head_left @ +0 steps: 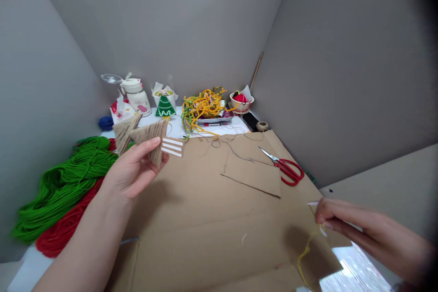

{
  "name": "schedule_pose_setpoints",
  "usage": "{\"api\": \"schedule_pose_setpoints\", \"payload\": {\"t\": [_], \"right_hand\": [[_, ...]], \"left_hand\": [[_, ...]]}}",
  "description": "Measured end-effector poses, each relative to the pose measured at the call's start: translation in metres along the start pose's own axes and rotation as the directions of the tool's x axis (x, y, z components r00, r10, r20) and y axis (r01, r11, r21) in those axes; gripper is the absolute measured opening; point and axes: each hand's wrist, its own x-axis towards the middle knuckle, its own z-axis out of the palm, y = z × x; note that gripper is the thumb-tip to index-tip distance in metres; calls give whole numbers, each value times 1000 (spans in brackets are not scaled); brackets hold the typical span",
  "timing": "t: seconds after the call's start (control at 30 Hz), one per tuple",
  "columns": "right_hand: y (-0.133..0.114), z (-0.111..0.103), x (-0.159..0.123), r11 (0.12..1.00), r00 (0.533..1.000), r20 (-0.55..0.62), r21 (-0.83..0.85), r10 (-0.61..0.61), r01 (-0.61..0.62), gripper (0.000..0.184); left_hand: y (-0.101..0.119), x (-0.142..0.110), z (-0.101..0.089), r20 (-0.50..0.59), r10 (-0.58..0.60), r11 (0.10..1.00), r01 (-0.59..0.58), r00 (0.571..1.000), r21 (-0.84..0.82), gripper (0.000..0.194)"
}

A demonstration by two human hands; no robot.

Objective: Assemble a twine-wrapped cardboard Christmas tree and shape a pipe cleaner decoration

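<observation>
My left hand [132, 171] holds up a tree-shaped cardboard piece wrapped in brown twine [142, 136], its bare stem end carrying white strips [172, 147]. My right hand [337, 219] is low at the right edge of the cardboard sheet [212, 219], fingers pinched on a thin white strip [313, 203], with a strand of yellow yarn [304, 255] trailing below it. The two hands are far apart.
Red-handled scissors [287, 169] and a smaller cardboard piece [255, 175] lie on the sheet. Green yarn [65, 182] and red yarn [63, 232] sit at the left. At the back: a white bottle [137, 96], a green felt tree [165, 106], a tray of mixed yarn [203, 109], a bowl [241, 100], a twine spool [262, 125].
</observation>
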Motion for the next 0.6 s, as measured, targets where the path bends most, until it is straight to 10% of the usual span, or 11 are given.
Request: {"api": "schedule_pose_setpoints", "payload": {"t": [0.03, 0.3, 0.43, 0.6], "right_hand": [[-22, -6, 19, 1000, 991, 131, 27, -14, 11, 11], [-59, 17, 63, 987, 953, -276, -63, 123, -146, 34], [-88, 43, 66, 999, 1000, -8, 33, 9, -9, 32], [-127, 81, 70, 974, 925, 304, 87, -226, 209, 20]], "left_hand": [[-2, 1, 0, -3, -13, 1000, 13, 1000, 6, 21], [-11, 7, 0, -3, -59, 998, 59, 998, 15, 14], [-12, 6, -1, -4, -68, 997, 69, 998, 23, 13], [-13, 7, -3, 12, -80, 996, 80, 997, 38, 11]]}}
